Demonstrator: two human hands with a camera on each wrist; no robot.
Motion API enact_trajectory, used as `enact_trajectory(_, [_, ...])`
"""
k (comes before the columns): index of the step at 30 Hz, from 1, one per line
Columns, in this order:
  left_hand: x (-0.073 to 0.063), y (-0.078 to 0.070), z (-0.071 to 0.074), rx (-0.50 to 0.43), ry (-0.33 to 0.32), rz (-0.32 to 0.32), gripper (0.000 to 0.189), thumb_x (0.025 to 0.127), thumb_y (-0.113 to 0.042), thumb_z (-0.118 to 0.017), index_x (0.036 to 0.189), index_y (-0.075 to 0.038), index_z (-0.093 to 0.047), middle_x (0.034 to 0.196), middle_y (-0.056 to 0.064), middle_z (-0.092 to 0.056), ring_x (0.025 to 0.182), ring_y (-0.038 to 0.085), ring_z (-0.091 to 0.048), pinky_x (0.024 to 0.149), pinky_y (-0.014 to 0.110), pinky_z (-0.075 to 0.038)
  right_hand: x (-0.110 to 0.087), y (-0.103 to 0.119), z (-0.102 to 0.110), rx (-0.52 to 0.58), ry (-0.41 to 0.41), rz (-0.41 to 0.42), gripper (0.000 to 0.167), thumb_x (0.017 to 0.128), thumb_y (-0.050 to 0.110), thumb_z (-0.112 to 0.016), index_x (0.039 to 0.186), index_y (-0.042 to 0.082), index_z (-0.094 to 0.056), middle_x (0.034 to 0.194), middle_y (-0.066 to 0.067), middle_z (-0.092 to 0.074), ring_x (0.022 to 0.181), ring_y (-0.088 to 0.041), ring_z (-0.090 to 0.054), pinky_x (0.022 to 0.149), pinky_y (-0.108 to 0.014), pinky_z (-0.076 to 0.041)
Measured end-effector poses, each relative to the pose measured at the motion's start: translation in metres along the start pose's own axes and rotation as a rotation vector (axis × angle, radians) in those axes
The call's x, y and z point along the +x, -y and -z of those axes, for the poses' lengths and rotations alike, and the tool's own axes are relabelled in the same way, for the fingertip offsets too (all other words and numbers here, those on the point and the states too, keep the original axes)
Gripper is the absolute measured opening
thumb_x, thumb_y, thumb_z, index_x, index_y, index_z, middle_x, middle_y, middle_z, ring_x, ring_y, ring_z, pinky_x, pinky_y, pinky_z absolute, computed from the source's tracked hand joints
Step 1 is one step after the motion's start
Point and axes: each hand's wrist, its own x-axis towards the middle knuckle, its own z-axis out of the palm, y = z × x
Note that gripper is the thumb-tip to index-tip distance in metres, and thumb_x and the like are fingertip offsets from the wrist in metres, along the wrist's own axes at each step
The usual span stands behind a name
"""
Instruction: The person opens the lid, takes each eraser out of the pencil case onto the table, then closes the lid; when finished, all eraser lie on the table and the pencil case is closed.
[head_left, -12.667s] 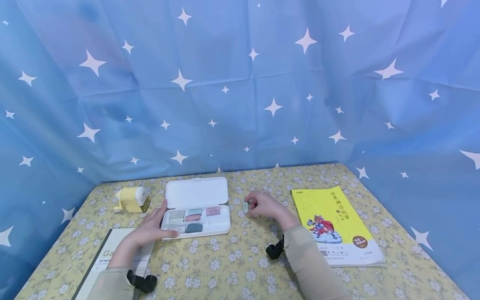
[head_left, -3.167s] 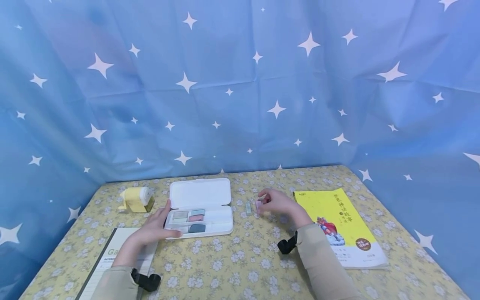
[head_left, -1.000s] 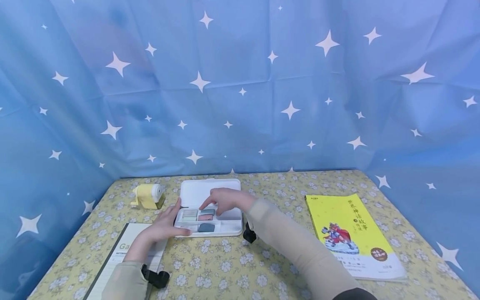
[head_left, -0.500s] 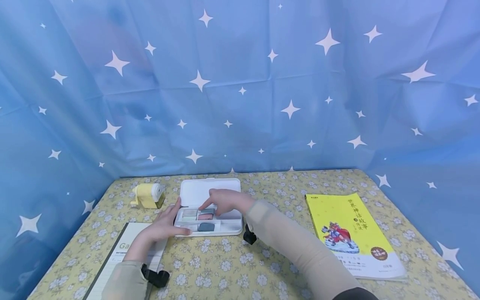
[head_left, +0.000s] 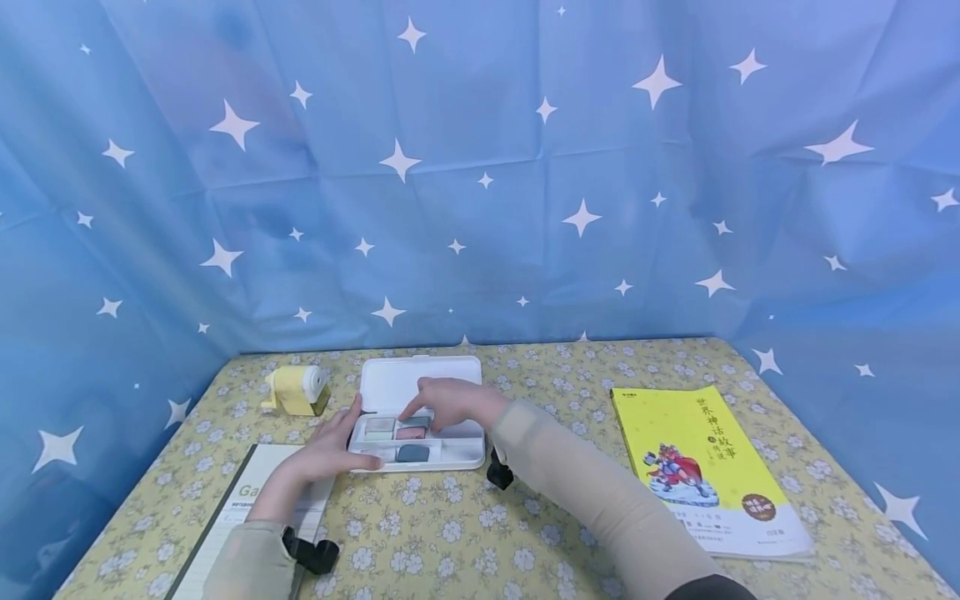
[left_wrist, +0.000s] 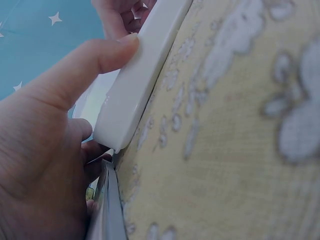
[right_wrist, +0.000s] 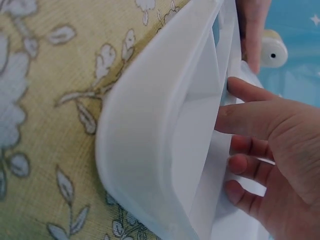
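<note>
An opened white pencil case [head_left: 457, 457] lies on the table with its lid folded back. Its compartments hold a pale green eraser [head_left: 379, 428], a pink eraser [head_left: 411, 433] and a dark grey-blue eraser [head_left: 412, 453]. My right hand [head_left: 450, 402] reaches in from the right. Its index finger and thumb pinch the ends of a blue-grey eraser [head_left: 417, 422] behind the pink one. My left hand [head_left: 322, 447] grips the case's left end, the thumb on the front wall and the other fingers round the far side.
A yellow pencil sharpener [head_left: 296, 392] stands at the back left. A notebook [head_left: 251, 492] lies under my left forearm. On the right is a yellow book [head_left: 697, 467]. My right forearm covers the tabletop just right of the case.
Earlier my right hand set a pale green and a pink eraser on the table right of the case. It has since moved left into the case. In the last second it stays still.
</note>
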Motion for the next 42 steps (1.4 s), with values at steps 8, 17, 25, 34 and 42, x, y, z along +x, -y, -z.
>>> enact_trajectory(8, [0.000,-0.002,0.001,0.004,0.002,0.014,0.123,0.073,-0.052,-0.079,0.156,-0.006,-0.001,0.157,0.027,-0.011,0.141,0.052,-0.004,0.105,0.072,-0.008,-0.001,0.000,0.001,-0.008,-0.011,-0.001,0.048,0.086,0.008,-0.074,0.125,0.034,-0.066,0.106,0.000,-0.053,0.077,-0.011,-0.050,0.067,-0.024,-0.039])
enact_trajectory(17, [0.001,-0.002,0.002,-0.003,0.006,0.012,0.123,0.073,-0.051,-0.079,0.156,-0.006,0.000,0.157,0.027,-0.010,0.141,0.052,-0.004,0.105,0.071,-0.007,-0.002,0.000,0.004,-0.014,0.013,-0.005,0.045,0.086,0.010,-0.074,0.125,0.032,-0.065,0.102,0.002,-0.051,0.076,-0.012,-0.048,0.067,-0.025,-0.039])
enact_trajectory(25, [0.000,-0.003,-0.001,-0.001,0.011,0.008,0.123,0.073,-0.054,-0.078,0.156,-0.006,-0.001,0.157,0.028,-0.011,0.140,0.053,-0.004,0.105,0.072,-0.009,-0.003,0.000,0.004,-0.027,0.026,0.015,0.045,0.086,0.006,-0.073,0.124,0.028,-0.065,0.103,0.002,-0.053,0.080,-0.011,-0.049,0.071,-0.023,-0.042])
enact_trajectory(34, [0.001,-0.003,-0.002,0.003,-0.001,0.009,0.123,0.072,-0.052,-0.079,0.156,-0.005,-0.001,0.156,0.027,-0.015,0.139,0.055,-0.007,0.105,0.072,-0.011,-0.005,0.000,0.007,-0.030,0.030,0.007,0.045,0.085,0.006,-0.073,0.123,0.029,-0.064,0.103,0.004,-0.054,0.088,-0.009,-0.052,0.075,-0.024,-0.045])
enact_trajectory(42, [-0.002,-0.004,0.001,-0.006,0.007,0.030,0.123,0.073,-0.052,-0.078,0.156,-0.007,0.000,0.157,0.027,-0.011,0.139,0.055,-0.004,0.104,0.073,-0.010,-0.012,0.001,0.016,0.023,0.006,0.001,0.049,0.085,0.001,-0.071,0.126,0.026,-0.062,0.104,0.005,-0.055,0.090,-0.011,-0.051,0.072,-0.026,-0.043])
